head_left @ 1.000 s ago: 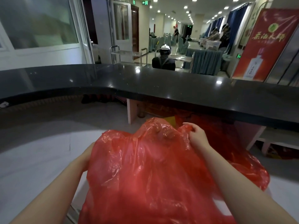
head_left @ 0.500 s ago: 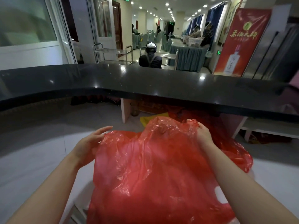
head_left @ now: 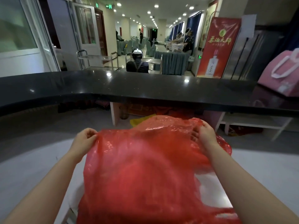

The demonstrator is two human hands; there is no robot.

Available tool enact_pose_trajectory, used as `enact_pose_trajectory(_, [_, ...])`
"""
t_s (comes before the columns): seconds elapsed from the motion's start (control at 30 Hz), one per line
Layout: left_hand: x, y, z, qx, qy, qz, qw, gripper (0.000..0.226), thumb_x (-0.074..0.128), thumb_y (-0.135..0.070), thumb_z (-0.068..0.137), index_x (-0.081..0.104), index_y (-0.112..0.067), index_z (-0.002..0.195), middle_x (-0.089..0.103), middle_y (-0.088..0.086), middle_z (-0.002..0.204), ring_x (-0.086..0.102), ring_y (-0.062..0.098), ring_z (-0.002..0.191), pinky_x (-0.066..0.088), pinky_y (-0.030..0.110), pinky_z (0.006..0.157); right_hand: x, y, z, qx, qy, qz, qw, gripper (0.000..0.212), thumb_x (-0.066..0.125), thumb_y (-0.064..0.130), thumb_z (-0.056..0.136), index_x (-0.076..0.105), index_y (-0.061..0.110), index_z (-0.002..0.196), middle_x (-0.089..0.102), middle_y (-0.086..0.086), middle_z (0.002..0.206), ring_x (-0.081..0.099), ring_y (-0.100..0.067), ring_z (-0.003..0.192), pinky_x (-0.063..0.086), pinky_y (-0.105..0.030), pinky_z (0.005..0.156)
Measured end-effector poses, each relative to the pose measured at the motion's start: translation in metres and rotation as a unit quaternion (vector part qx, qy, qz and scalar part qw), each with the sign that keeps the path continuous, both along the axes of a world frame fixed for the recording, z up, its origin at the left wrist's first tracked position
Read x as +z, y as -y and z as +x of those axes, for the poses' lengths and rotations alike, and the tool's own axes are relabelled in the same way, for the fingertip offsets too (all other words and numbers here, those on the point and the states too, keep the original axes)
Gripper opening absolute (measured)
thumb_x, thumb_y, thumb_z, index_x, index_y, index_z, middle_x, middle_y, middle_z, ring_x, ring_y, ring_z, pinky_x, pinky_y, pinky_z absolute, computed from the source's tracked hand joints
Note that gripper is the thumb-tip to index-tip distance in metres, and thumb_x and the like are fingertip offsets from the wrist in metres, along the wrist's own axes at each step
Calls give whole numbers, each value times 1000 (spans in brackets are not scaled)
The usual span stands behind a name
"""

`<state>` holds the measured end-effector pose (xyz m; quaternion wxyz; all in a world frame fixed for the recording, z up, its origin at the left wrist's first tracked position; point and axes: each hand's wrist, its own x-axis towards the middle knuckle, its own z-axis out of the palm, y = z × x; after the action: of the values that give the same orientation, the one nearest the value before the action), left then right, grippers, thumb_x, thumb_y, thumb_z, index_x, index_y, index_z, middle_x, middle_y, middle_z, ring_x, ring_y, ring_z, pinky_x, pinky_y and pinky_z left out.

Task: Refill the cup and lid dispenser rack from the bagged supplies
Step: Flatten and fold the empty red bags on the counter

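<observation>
**Both hands grip the red bag at its far edge**

A large red plastic bag (head_left: 139, 172) fills the space between the two forearms, spread wide and crumpled, its film translucent and shiny. Nothing inside it can be made out through the plastic. The left hand (head_left: 84, 139) pinches the bag's far left corner, fingers curled down over the edge with the thumb underneath. The right hand (head_left: 205, 135) holds the far right side, its fingers curled into the gathered plastic so that some of them show through the red film. The bag is stretched between the two hands and hangs toward the body, over a pale surface (head_left: 210, 189) whose edge shows below the right forearm.

Just beyond the hands, lower down, a scrap of yellow plastic (head_left: 137, 121) lies on the floor, partly covered by the bag. Past that runs a long black tabletop (head_left: 145, 88), curving away to the left. On it, well to the right of the right hand, stands a pink gift bag (head_left: 281, 75) with white handles. Behind the tabletop a red banner (head_left: 216, 47) with a bottle printed on it stands upright, and a seated person (head_left: 137, 65) in a white cap faces away into a long lit hall.
</observation>
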<state>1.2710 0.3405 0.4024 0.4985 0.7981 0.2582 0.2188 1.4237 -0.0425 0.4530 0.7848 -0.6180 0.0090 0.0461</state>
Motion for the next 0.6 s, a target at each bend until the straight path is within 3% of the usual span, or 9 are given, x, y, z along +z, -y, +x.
enact_pose_trajectory(0.2, [1, -7, 40, 79, -44, 72, 993, 14, 55, -9, 89, 59, -18, 79, 64, 6, 80, 57, 21, 69, 40, 33, 58, -2, 41, 9, -90, -25, 53, 994, 24, 39, 10, 98, 59, 16, 110, 69, -6, 86, 68, -17, 68, 53, -28, 58])
enact_pose_trajectory(0.33, [3, -5, 60, 89, -44, 43, 994, 7, 57, -11, 89, 64, -11, 90, 62, 6, 81, 58, 23, 72, 43, 34, 65, -11, 61, 16, -121, -41, 71, 989, 23, 40, 5, 99, 57, 18, 106, 64, -11, 98, 65, -20, 76, 53, -29, 63])
enact_pose_trajectory(0.47, [4, 0, 72, 71, -43, -4, 997, 11, 61, -18, 92, 67, -9, 90, 66, 10, 83, 59, 24, 74, 46, 36, 68, -17, 75, 27, -152, -49, 90, 983, 25, 45, 1, 97, 55, 12, 117, 64, -14, 97, 64, -20, 74, 54, -22, 51])
enact_pose_trajectory(0.6, [8, 9, 83, 28, -66, 3, 997, 19, 64, -27, 90, 66, -10, 82, 67, 11, 81, 62, 26, 75, 48, 37, 67, -22, 81, 42, -163, -55, 92, 981, 26, 45, 2, 98, 55, 11, 120, 65, -11, 101, 65, -19, 81, 55, -26, 66])
